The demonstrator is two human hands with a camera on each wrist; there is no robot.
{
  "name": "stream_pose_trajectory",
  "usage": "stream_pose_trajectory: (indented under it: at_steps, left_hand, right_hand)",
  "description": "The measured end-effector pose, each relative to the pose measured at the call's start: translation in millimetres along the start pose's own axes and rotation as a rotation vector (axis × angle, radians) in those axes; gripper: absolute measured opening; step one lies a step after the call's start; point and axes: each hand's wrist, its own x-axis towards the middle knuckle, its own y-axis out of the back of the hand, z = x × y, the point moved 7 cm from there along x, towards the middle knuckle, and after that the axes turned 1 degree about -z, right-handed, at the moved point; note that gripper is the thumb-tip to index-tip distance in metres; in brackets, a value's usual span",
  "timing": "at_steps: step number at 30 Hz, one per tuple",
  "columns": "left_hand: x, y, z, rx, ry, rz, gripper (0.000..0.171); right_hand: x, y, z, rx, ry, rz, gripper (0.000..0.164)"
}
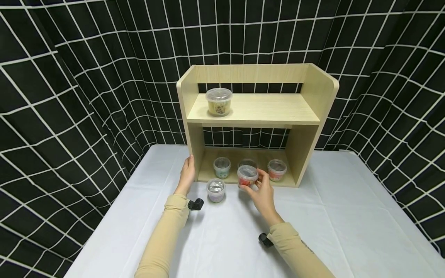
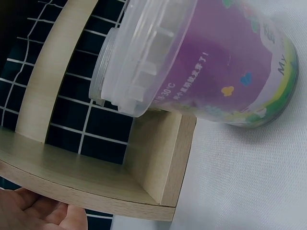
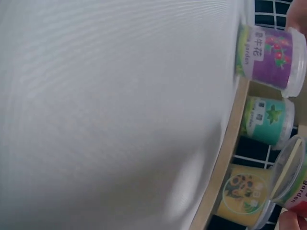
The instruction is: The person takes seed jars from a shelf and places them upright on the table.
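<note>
My right hand [image 1: 263, 195] grips a clear-lidded plastic cup with a red label [image 1: 247, 178], in front of the lower shelf. In the right wrist view, part of this red cup [image 3: 298, 189] and a fingertip show at the edge. My left hand [image 1: 187, 173] rests against the outer left side of the wooden shelf unit [image 1: 194, 148], its fingers [image 2: 45, 211] beside the panel in the left wrist view. On the white cloth between my hands stands a purple-labelled cup [image 2: 225, 62]. Behind the held cup, a yellow-labelled cup [image 3: 242, 194] stands on the lower shelf, partly hidden.
A teal-labelled cup [image 1: 222, 168] stands at the left of the lower shelf, and a cup with a reddish label [image 1: 276, 170] at the right. The upper shelf bears a larger yellow cup [image 1: 219, 103] at left. Black gridded curtains [image 1: 87, 77] surround the white-covered table [image 1: 333, 216].
</note>
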Motion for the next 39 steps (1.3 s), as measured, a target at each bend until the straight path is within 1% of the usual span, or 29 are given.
stream_pose_trajectory:
  at_steps: [5, 10, 17, 25, 29, 39]
  left_hand:
    - [-0.5, -0.1, 1.6, -0.002, -0.004, 0.001, 0.071]
    - [-0.4, 0.6, 2.8, 0.007, -0.009, 0.006, 0.071]
    - [-0.1, 0.6, 2.4, 0.018, 0.002, -0.003, 0.076]
    - [-0.3, 0.0, 1.8, 0.007, 0.001, -0.010, 0.074]
    - [0.1, 0.1, 1.0, 0.008, -0.003, -0.010, 0.073]
    - [-0.9, -0.5, -0.5, 0.013, -0.005, -0.013, 0.073]
  right_hand:
    - [0, -1, 4, -0.034, -0.024, -0.012, 0.078]
    - [-1, -2, 5, -0.064, -0.014, -0.015, 0.077]
    - [-4, -9, 9, -0.112, -0.062, -0.091, 0.078]
    - [-7, -12, 13, -0.110, -0.085, -0.124, 0.077]
    - [-7, -15, 16, -0.135, -0.097, -0.151, 0.077]
    - [-11, -19, 21, -0.211, -0.078, -0.194, 0.073]
